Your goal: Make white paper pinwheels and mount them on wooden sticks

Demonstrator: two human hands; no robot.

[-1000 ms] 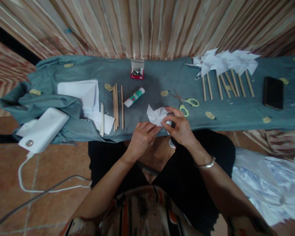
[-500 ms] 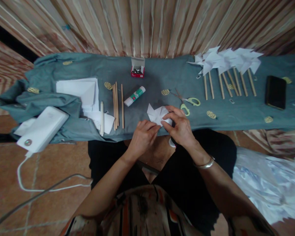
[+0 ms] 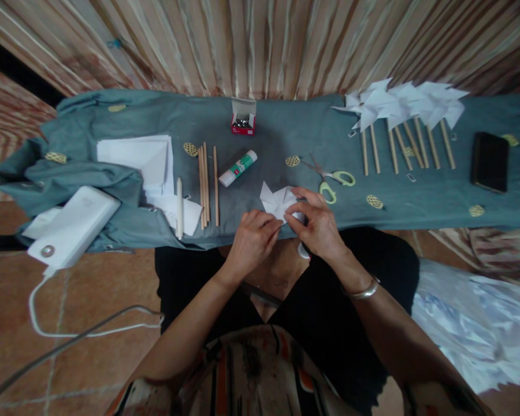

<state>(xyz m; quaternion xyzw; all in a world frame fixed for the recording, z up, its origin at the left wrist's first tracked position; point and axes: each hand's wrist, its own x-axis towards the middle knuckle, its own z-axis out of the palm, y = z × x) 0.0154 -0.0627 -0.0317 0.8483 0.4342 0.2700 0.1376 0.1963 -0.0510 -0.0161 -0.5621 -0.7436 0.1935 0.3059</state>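
A white paper pinwheel point(image 3: 275, 199) with folded points is held between my two hands at the near edge of the cloth-covered table. My left hand point(image 3: 255, 236) pinches its lower edge with thumb and fingers. On the other side, my right hand point(image 3: 317, 222) has its fingers closed over the right part of the paper, hiding some of it. Just beyond my right hand lie green-handled scissors point(image 3: 331, 180), blades pointing away to the left. A glue stick point(image 3: 238, 168) rests on the cloth to the upper left of the pinwheel.
Several wooden sticks point(image 3: 205, 188) lie left of the glue stick, beside a white pen-like tool point(image 3: 179, 208) and stacked paper point(image 3: 134, 159). A red box of pins point(image 3: 243, 122) stands at the back. Finished-looking pinwheels point(image 3: 409, 107), a black phone-like object point(image 3: 489, 162) and a white power bank point(image 3: 74, 226) are around.
Both hands stay on the pinwheel with almost no movement. The camera view has shifted very slightly.
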